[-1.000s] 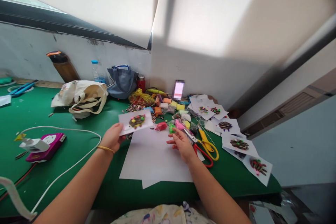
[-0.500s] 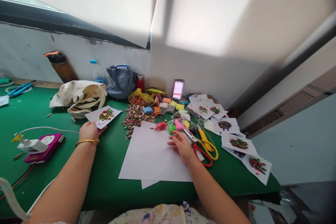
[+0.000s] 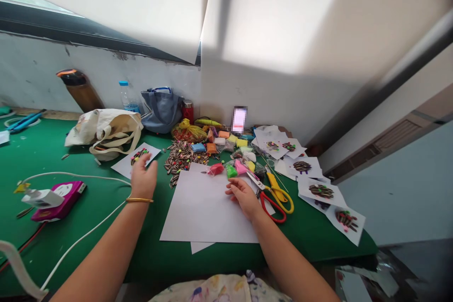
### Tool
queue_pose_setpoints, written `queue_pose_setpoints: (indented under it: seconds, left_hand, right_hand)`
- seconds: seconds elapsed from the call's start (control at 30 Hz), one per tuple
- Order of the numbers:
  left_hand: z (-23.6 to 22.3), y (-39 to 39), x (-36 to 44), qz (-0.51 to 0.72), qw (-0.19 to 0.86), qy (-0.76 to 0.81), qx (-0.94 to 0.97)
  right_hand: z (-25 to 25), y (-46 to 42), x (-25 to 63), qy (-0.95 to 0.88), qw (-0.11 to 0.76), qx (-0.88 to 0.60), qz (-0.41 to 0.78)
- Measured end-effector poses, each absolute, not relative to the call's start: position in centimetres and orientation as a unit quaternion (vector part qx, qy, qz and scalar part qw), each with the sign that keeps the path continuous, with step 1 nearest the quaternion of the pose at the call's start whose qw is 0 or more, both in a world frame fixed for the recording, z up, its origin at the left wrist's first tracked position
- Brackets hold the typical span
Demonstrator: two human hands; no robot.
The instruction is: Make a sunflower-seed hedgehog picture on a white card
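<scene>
My left hand (image 3: 143, 180), fingers apart and holding nothing, is over the near right edge of a small white card (image 3: 122, 166). That card lies on the green table by the cloth bag and bears a design of dark striped seeds with coloured bits, partly covered by my fingers. Loosely curled and empty, my right hand (image 3: 245, 199) rests at the right side of a large white sheet of paper (image 3: 198, 212). Just right of it lie scissors (image 3: 275, 200) with red and yellow handles, over a yellow cutter (image 3: 273, 183).
Striped sunflower seeds (image 3: 180, 156) are heaped beyond the sheet, beside coloured clay packets (image 3: 215, 169). More decorated cards (image 3: 321, 191) line the right edge. A cream cloth bag (image 3: 106, 125), a magenta power adapter (image 3: 59, 200) with white cables and a propped phone (image 3: 239, 119) are around.
My left hand has let go of the card, leaving it on the table, and has moved right and toward me. My right hand has stayed nearly still.
</scene>
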State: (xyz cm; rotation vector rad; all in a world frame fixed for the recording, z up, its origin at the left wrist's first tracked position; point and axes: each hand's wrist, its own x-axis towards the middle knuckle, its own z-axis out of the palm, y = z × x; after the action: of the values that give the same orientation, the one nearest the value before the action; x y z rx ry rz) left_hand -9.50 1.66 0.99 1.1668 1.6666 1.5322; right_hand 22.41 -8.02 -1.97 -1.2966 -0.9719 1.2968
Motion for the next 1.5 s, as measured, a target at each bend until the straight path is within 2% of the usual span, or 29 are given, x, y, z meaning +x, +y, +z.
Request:
queue_pose_setpoints:
  seconds: [0.07,0.23,0.33,0.43,0.5,0.6,0.7,0.8,1.0,1.23,1.5]
  left_hand:
    - [1.1,0.8,-6.6,0.516,0.302,0.575,0.558]
    - [1.1,-2.5,-0.4,0.255,0.299,0.408,0.824]
    - [0.5,-4.1,1.2,0.127,0.253,0.321,0.904]
    - [-0.2,-4.9,1.5,0.075,0.209,0.309,0.925]
    - [-0.5,-5.1,1.3,0.063,0.191,0.310,0.929]
    - [-0.5,-4.6,1.2,0.074,0.176,0.311,0.931]
    - [-0.2,-3.3,1.7,0.104,0.153,0.330,0.926]
    - [0.3,-1.7,2.7,0.105,0.131,0.352,0.921]
    - [0.8,0.3,4.3,0.098,0.114,0.391,0.908]
    - [1.0,1.6,5.1,0.071,0.122,0.456,0.879]
    - [1.7,2.2,5.7,0.054,0.137,0.460,0.876]
  right_hand:
    - [-1.9,-8.1,22.2,-0.416,0.497,-0.547,0.530]
    - [-2.4,-8.4,21.8,-0.480,0.460,-0.557,0.498]
    - [-2.8,-8.4,22.2,-0.529,0.445,-0.552,0.466]
    - [-2.5,-8.6,23.0,-0.608,0.431,-0.551,0.375]
    - [-2.1,-9.1,23.5,-0.685,0.389,-0.545,0.287]
    - [-1.7,-10.5,24.0,-0.771,0.271,-0.541,0.199]
    - [-1.6,-11.7,24.4,-0.806,0.176,-0.539,0.170]
    - [-1.4,-12.3,24.6,-0.826,0.144,-0.518,0.167]
    - [-1.1,-11.9,24.8,-0.821,0.146,-0.522,0.178]
    - [-2.9,-9.2,25.9,-0.754,0.237,-0.592,0.161]
    - [-3.7,-7.4,28.0,-0.702,0.256,-0.652,0.132]
